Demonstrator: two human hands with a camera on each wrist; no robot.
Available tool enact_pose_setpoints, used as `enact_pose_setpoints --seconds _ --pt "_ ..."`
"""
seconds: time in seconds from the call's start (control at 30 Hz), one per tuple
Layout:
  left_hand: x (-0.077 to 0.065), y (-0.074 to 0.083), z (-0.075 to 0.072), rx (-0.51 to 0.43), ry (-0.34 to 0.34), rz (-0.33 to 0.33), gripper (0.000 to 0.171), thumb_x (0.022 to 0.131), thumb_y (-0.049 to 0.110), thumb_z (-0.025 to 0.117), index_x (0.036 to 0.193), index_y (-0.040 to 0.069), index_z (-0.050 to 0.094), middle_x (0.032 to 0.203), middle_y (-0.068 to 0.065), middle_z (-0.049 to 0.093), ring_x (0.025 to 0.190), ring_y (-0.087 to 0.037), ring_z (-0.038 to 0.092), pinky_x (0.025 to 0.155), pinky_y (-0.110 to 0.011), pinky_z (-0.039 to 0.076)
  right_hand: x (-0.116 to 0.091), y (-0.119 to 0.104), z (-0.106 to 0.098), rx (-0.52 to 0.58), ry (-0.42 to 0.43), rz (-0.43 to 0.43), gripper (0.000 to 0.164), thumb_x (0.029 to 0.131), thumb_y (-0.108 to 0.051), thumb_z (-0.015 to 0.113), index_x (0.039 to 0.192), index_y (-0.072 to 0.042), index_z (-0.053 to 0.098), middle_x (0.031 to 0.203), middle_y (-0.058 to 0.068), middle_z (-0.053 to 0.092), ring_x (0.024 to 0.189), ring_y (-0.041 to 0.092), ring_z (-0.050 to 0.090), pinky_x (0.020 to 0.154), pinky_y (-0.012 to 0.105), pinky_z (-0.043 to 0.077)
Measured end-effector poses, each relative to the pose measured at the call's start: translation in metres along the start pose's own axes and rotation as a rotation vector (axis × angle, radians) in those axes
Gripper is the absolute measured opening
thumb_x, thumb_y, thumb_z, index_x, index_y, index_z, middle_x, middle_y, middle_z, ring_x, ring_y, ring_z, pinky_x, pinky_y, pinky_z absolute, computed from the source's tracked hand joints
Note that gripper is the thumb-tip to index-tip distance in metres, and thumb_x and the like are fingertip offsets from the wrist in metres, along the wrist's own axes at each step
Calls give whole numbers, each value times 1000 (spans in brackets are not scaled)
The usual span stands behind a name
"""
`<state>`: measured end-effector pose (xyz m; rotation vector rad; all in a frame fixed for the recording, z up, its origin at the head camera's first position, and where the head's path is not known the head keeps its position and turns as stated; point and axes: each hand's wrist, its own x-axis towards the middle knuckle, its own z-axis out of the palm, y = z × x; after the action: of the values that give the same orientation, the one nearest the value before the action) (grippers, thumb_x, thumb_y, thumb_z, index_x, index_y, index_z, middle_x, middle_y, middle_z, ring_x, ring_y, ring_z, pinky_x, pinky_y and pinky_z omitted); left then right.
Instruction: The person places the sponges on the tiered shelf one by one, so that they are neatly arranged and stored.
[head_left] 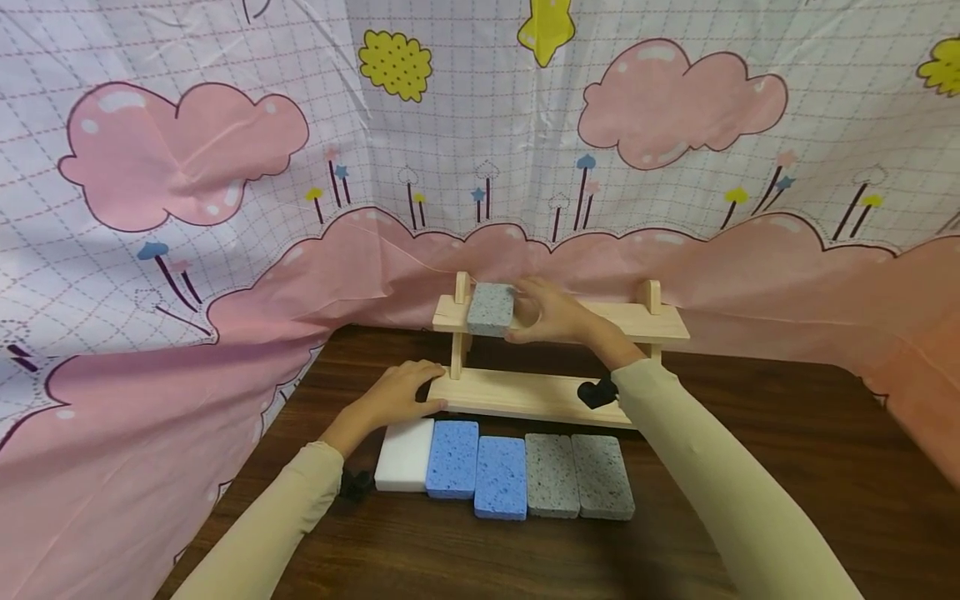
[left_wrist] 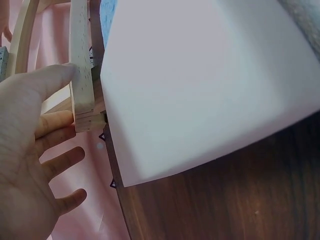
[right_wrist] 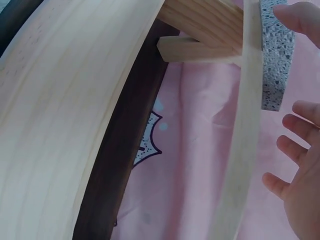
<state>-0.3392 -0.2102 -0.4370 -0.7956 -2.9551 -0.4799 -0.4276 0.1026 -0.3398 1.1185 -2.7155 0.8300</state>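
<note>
A two-tier wooden shelf [head_left: 517, 390] stands on the table. At the left of its upper board [head_left: 622, 318], a grey speckled sponge [head_left: 491, 309] stands upright. My right hand [head_left: 555, 312] is at the sponge's right side, thumb tip by its edge and fingers spread in the right wrist view; whether it touches the sponge is hard to tell. My left hand [head_left: 393, 396] grips the left end of the lower board [left_wrist: 81, 55], thumb on one side and fingers on the other. In front lie a white sponge [head_left: 405, 455], two blue sponges [head_left: 453, 458] and two grey sponges [head_left: 552, 475].
The sponges form a side-by-side row on the dark wooden table [head_left: 720, 467], close to the shelf's front edge. A pink and white printed cloth [head_left: 480, 125] hangs behind the shelf and along the sides. Upright wooden end pieces [head_left: 651, 297] rise above the upper board.
</note>
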Motion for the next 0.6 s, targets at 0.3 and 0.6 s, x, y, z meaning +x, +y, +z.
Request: enact_pose_setpoints --seconds 0.3,0.6 --pt "0 3 -4 13 -6 -2 64 97 45 66 147 8 53 151 -14 54 139 -38 49 112 -64 37 -16 -10 -15 -101 31 -21 97 72 -47 88 152 -11 47 157 14 43 147 35 35 117 67 27" --pt "-1 6 -3 21 -23 -7 65 97 44 65 148 6 52 152 -15 53 139 -38 49 112 -64 38 -53 -26 -17 -229 24 -133 100 72 -55 84 152 -9 45 157 16 42 142 40 36 111 70 28"
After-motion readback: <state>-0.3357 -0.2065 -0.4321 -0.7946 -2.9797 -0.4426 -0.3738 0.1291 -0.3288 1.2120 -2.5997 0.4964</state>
